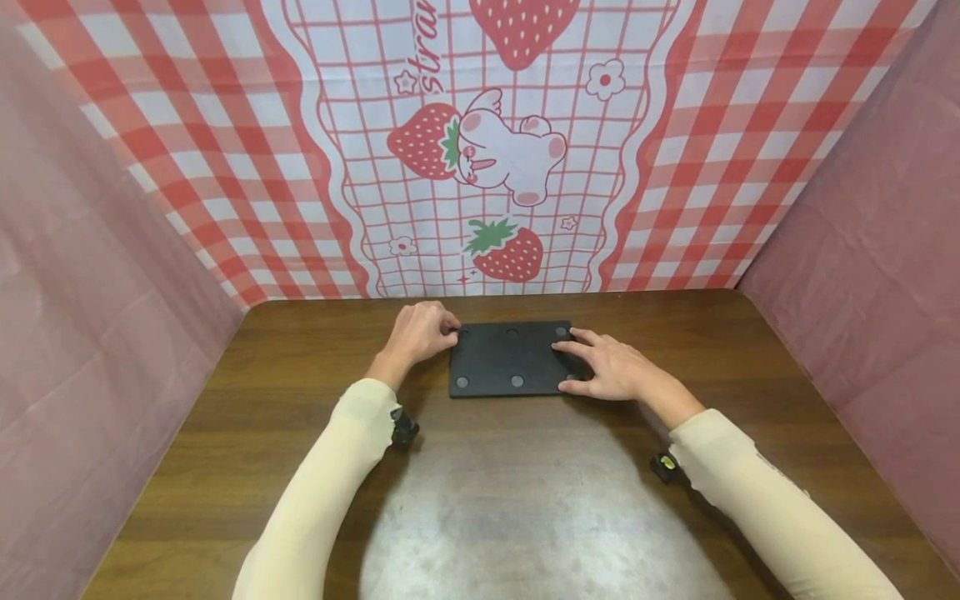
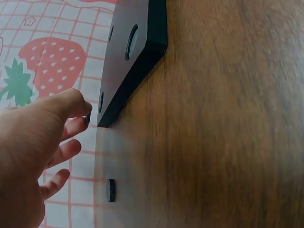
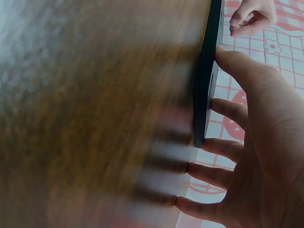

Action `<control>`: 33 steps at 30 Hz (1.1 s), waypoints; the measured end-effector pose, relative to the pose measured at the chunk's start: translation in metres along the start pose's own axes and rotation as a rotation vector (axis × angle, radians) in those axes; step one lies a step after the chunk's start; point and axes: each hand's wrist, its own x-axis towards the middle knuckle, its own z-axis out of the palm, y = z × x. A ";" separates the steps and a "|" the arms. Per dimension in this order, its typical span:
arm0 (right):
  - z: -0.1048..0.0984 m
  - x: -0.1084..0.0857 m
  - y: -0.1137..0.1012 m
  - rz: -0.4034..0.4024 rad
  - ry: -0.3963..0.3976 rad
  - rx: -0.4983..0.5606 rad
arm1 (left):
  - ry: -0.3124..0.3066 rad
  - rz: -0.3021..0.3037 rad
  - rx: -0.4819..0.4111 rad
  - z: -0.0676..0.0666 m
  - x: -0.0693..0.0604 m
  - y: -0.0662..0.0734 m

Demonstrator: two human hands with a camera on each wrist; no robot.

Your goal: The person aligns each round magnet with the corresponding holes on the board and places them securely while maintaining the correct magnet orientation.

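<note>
A flat black rectangular board (image 1: 491, 360) with several round recesses lies on the table. At its far left corner my left hand (image 1: 422, 333) pinches a small dark disc (image 2: 88, 118) between thumb and index finger. The left wrist view shows the disc edge-on, close to the board but apart from it. Another small black disc (image 2: 111, 190) lies on the table beyond the board's end. My right hand (image 1: 617, 368) rests with spread fingers at the board's right end. Its thumb and some fingertips touch the board, while the outer fingers reach down onto the table.
The brown wooden table (image 1: 300, 467) extends around the board. Behind it hangs a red-and-white strawberry cloth (image 1: 502, 150). Pink curtains (image 1: 862, 233) enclose both sides. A small dark device is worn at each wrist.
</note>
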 end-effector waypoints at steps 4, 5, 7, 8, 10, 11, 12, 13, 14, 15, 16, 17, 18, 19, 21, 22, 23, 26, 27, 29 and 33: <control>0.000 0.000 0.000 0.003 -0.005 0.002 | -0.016 -0.001 -0.001 0.002 0.003 0.002; 0.000 0.000 0.000 0.004 -0.006 0.003 | -0.021 -0.001 -0.002 0.003 0.004 0.003; 0.000 0.000 0.000 0.005 -0.008 0.003 | -0.029 -0.002 -0.005 0.003 0.006 0.004; 0.000 0.000 0.000 0.006 -0.008 0.003 | -0.032 -0.004 -0.010 0.004 0.006 0.004; 0.000 0.001 -0.001 0.005 -0.008 0.004 | -0.036 -0.003 -0.017 0.004 0.007 0.005; 0.000 0.000 -0.001 0.004 -0.007 0.004 | -0.038 -0.002 -0.018 0.004 0.006 0.006; -0.001 0.000 -0.001 0.003 -0.007 0.003 | -0.029 0.012 -0.028 0.014 0.012 -0.003; -0.001 0.000 -0.001 0.002 -0.005 0.003 | -0.030 0.011 -0.028 0.014 0.012 -0.003; -0.001 0.001 -0.001 0.001 -0.004 0.003 | -0.030 0.011 -0.026 0.014 0.011 -0.002; -0.001 0.001 -0.001 -0.001 -0.002 0.002 | -0.031 0.011 -0.023 0.014 0.011 -0.002; -0.001 0.001 -0.001 -0.002 -0.001 0.000 | -0.035 0.009 -0.025 0.015 0.011 -0.002; -0.001 0.001 -0.001 -0.003 0.000 -0.001 | -0.038 0.008 -0.023 0.014 0.011 -0.002; -0.001 0.001 -0.001 -0.003 0.001 -0.002 | -0.041 0.007 -0.023 0.015 0.012 -0.002; -0.001 0.001 -0.001 -0.004 0.002 -0.001 | -0.051 -0.006 -0.009 0.005 0.006 0.007; -0.001 0.001 -0.001 -0.004 0.002 0.000 | -0.057 -0.006 -0.004 0.006 0.007 0.006; -0.001 0.000 -0.001 -0.004 0.002 0.001 | -0.059 -0.006 0.001 0.007 0.007 0.006; -0.001 0.000 -0.001 -0.004 0.002 0.001 | -0.061 -0.005 0.007 0.007 0.007 0.006; -0.001 0.000 -0.001 -0.004 0.000 0.004 | -0.060 -0.003 0.014 0.008 0.007 0.005; -0.001 0.000 -0.001 -0.003 -0.001 0.005 | -0.060 -0.001 0.010 0.009 0.008 0.005; -0.001 0.000 -0.001 -0.001 -0.001 0.006 | -0.062 0.004 -0.002 0.010 0.009 0.004; 0.000 -0.001 -0.001 0.001 -0.002 0.005 | -0.045 0.039 -0.032 0.032 0.022 -0.015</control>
